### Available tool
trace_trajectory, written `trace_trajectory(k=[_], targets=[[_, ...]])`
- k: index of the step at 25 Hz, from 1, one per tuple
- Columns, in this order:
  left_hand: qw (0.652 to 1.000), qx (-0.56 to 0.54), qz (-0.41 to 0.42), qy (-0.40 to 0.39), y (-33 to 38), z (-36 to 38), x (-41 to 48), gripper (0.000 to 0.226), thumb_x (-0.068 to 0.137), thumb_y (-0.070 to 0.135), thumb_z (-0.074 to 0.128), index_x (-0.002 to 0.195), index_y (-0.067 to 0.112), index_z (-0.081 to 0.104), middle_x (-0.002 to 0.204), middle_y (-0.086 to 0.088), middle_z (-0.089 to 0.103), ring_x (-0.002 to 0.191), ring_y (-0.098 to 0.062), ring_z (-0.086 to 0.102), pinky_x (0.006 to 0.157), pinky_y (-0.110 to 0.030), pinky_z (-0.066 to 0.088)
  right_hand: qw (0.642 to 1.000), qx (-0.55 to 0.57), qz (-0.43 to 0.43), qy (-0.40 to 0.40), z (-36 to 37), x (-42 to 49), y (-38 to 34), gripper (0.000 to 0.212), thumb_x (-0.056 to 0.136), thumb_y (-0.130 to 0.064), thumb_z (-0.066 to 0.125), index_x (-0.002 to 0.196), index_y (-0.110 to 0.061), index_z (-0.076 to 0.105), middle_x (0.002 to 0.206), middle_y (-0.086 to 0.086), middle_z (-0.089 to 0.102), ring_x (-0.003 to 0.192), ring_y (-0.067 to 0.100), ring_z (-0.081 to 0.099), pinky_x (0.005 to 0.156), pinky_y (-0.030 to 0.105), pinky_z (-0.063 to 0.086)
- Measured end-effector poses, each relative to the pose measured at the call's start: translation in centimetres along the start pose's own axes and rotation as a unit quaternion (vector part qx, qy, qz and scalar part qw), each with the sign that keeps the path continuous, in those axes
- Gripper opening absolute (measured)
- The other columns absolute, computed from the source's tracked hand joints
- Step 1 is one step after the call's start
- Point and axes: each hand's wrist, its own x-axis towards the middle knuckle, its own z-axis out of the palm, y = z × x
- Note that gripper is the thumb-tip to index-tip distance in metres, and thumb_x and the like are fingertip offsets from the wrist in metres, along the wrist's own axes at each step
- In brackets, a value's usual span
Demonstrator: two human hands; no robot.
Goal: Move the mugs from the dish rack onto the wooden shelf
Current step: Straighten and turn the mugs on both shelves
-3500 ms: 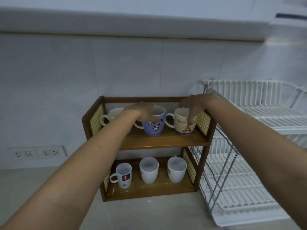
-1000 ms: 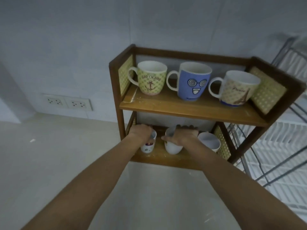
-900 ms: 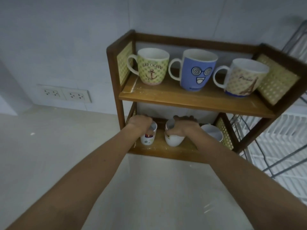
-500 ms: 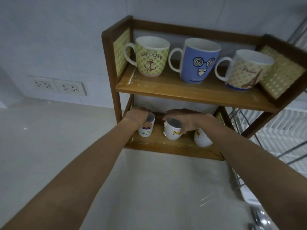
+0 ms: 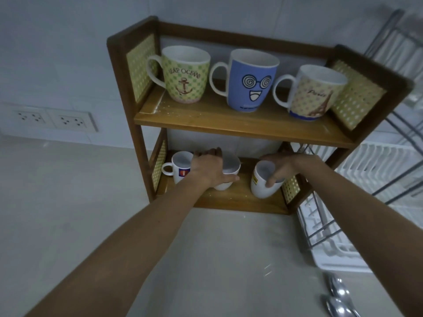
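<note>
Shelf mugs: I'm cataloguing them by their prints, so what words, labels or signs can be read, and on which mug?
"SEAP OCEAN", roughly, above an anchor: green mug, first word unsure.
"Paris", beside an Eiffel Tower: cream mug.
Tiny line of print under the face: blue mug, too small to read.
Red and blue label: left white mug, blurred.
Yellow label: right white mug, unreadable.

Wall sockets (image 5: 49, 118) left; spoons (image 5: 338, 298) on counter (image 5: 217, 259).

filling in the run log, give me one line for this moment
stage: arranging lower shelf | left hand: on middle white mug | right hand: gripping right white mug | top shelf: three mugs upright
</note>
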Motion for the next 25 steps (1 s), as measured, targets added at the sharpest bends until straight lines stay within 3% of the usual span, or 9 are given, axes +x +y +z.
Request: trace_trajectory(k=[3,6,8,9,11,13,14,19,25], targets=[[1.0,0.012,0.007,0.009,0.0,0.3,1.0,0.099,0.071,0.074,0.054,0.145,0.013,0.027,0.143,-0.01,0.046,0.125,-0.031,0.047,0.101,-0.043,0.036,0.996,0.03,-0.055,0.061,1.3,-0.1,0.4,0.098,0.059,-0.049,0.074,0.143,-0.038,0.026,0.15,0.001,0.036,0.132,0.027,0.038,0.103,0.044,0.042],[0.996,0.028,0.066,-0.057,-1.6,-0.9,1.7,0.098,0.076,0.065,0.058,0.15,0.016,0.017,0.155,-0.006,0.032,0.135,-0.03,0.037,0.106,-0.041,0.033,0.977,0.08,-0.186,0.062,1.8,-0.3,0.3,0.085,0.066,-0.012,0.075,0.137,-0.037,0.038,0.147,-0.002,0.038,0.134,0.023,0.035,0.106,0.042,0.038],[0.989,0.059,0.09,-0.101,-2.2,-1.6,2.2,0.096,0.081,0.057,0.058,0.152,0.018,0.007,0.16,-0.004,0.019,0.142,-0.027,0.027,0.112,-0.04,0.026,0.973,0.076,-0.211,0.059,1.8,-0.3,-0.3,0.086,0.068,-0.001,0.071,0.138,-0.038,0.037,0.149,0.0,0.034,0.136,0.024,0.031,0.105,0.04,0.037],[0.987,0.069,0.095,-0.11,-2.2,-1.8,2.3,0.095,0.083,0.054,0.058,0.152,0.018,0.004,0.161,-0.004,0.016,0.144,-0.027,0.024,0.114,-0.041,0.024,0.975,0.094,-0.193,0.051,1.7,-0.2,-0.5,0.087,0.071,-0.005,0.071,0.141,-0.039,0.032,0.15,-0.001,0.033,0.136,0.024,0.031,0.104,0.04,0.038],[0.986,0.071,0.098,-0.112,-2.1,-1.6,2.3,0.094,0.085,0.051,0.058,0.152,0.017,0.002,0.161,-0.005,0.015,0.144,-0.027,0.023,0.115,-0.042,0.023,0.982,0.13,-0.124,0.061,1.6,0.0,-1.1,0.083,0.076,-0.033,0.07,0.144,-0.036,0.024,0.15,0.001,0.035,0.133,0.025,0.036,0.101,0.039,0.04],[0.986,0.069,0.1,-0.116,-1.9,-1.5,2.4,0.093,0.085,0.049,0.058,0.152,0.017,0.002,0.161,-0.005,0.013,0.144,-0.027,0.023,0.116,-0.042,0.023,0.991,0.077,-0.051,0.099,1.6,0.1,-1.5,0.086,0.071,-0.059,0.065,0.143,-0.03,0.027,0.142,0.005,0.044,0.123,0.027,0.045,0.094,0.04,0.045],[0.985,0.071,0.1,-0.119,-2.0,-1.5,2.5,0.093,0.085,0.049,0.058,0.152,0.017,0.001,0.162,-0.005,0.012,0.145,-0.027,0.021,0.116,-0.043,0.022,0.991,0.054,-0.039,0.113,1.7,0.2,-1.7,0.087,0.069,-0.062,0.066,0.141,-0.028,0.031,0.136,0.006,0.048,0.117,0.027,0.049,0.089,0.04,0.047],[0.985,0.067,0.1,-0.123,-2.3,-1.3,2.6,0.093,0.086,0.048,0.058,0.153,0.02,0.0,0.162,-0.002,0.005,0.147,-0.025,0.014,0.118,-0.044,0.014,0.994,0.006,-0.081,0.075,0.7,-0.5,-1.0,0.086,0.064,-0.034,0.079,0.137,-0.031,0.033,0.132,0.006,0.049,0.112,0.027,0.051,0.087,0.041,0.053],[0.984,0.014,0.124,-0.129,-2.7,-1.2,2.0,0.094,0.086,0.045,0.06,0.153,0.023,-0.003,0.162,0.003,-0.001,0.149,-0.019,0.004,0.117,-0.04,0.014,0.992,0.009,-0.093,0.089,1.1,-0.6,-0.9,0.082,0.064,-0.033,0.079,0.134,-0.033,0.035,0.127,0.005,0.051,0.108,0.025,0.053,0.083,0.04,0.054]])
